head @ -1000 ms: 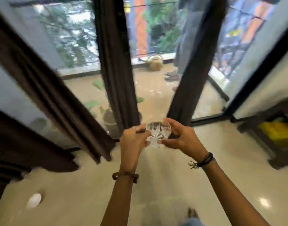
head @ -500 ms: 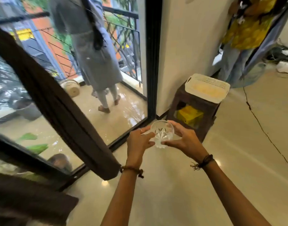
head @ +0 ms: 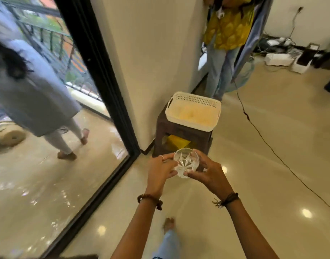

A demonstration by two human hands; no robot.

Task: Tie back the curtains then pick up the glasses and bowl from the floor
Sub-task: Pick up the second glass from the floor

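Observation:
A clear cut-glass bowl (head: 186, 161) hangs in front of me at about waist height, held between both hands. My left hand (head: 159, 171) grips its left side with curled fingers, a ring on one finger. My right hand (head: 207, 171) wraps round its right side, thumb under the rim. No glasses can be made out apart from this piece. The curtains are out of view.
A white perforated basket (head: 193, 111) sits on a dark brown stool (head: 181, 135) by the wall just ahead. A black door frame (head: 108, 94) runs on the left, a person beyond the glass. Another person stands at the back. A black cable (head: 272, 150) crosses the floor.
The view has swung right, away from the curtains, towards the stool and basket, which are nearer. Both hands keep the same hold on the bowl.

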